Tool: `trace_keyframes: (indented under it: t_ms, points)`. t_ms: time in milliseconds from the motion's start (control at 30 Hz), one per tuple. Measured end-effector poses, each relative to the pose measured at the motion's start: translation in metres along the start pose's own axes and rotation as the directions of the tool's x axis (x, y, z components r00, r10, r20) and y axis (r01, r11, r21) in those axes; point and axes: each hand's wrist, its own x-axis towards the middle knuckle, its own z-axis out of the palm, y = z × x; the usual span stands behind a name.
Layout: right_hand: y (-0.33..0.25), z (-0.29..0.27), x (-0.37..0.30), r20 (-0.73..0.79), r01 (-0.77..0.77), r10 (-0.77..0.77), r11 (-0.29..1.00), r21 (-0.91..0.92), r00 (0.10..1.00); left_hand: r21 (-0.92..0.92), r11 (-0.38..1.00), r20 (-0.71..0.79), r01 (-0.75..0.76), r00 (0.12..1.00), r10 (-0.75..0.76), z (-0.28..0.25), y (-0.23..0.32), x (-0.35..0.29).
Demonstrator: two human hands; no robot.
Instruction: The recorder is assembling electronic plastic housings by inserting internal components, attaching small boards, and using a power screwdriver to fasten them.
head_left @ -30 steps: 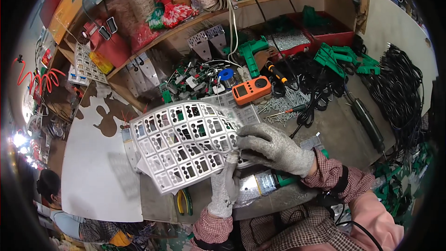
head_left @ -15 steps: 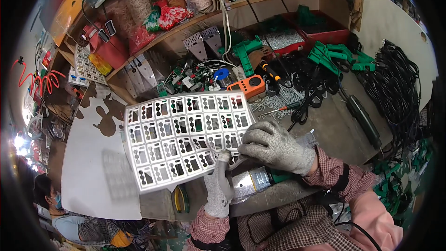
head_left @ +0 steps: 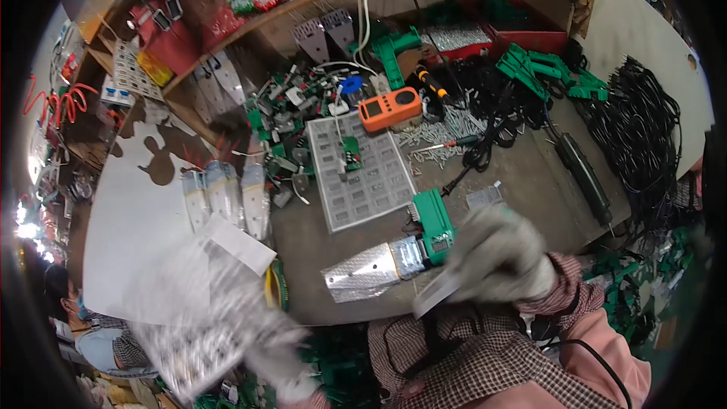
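My left hand, gloved and blurred, is low at the bench's front-left edge and grips a white perforated grid tray that hangs below bench level. My gloved right hand, also blurred, hovers over the front edge and is closed on a pale flat strip. Just left of it lie a green device and a crinkled silver foil piece. Farther back a grey compartment tray lies flat on the bench with a small green circuit board on it.
An orange meter, loose screws and green parts crowd the bench's back. Black cable bundles and green clamps fill the right side. A white panel lies at left. Another person sits at lower left.
The white grid tray swung from above the bench down to the lower left with my left hand, uncovering the grey compartment tray. My right hand let go of it and pulled back toward me.
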Motion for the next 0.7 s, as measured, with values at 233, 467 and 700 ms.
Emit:
trace_keyframes:
  t_ms: [233, 467, 700]
  points:
    - [0.03, -0.042, -0.067, -0.404, -0.7, 0.686, 0.701, 0.14, 0.606, 0.592, 0.777, -0.442, -0.214, 0.72, 0.535, -0.04, 0.009, -0.078]
    - [0.028, -0.025, -0.066, -0.248, -0.868, 0.86, 0.483, 0.114, 0.446, 0.995, 0.099, -0.078, 0.011, 0.697, 0.712, -0.07, 0.029, -0.113]
    - [0.037, -0.001, -0.046, -0.083, -0.864, 0.863, 0.486, -0.127, 0.498, 0.869, -0.49, 0.316, -0.07, 0.84, 0.441, -0.06, 0.026, -0.067]
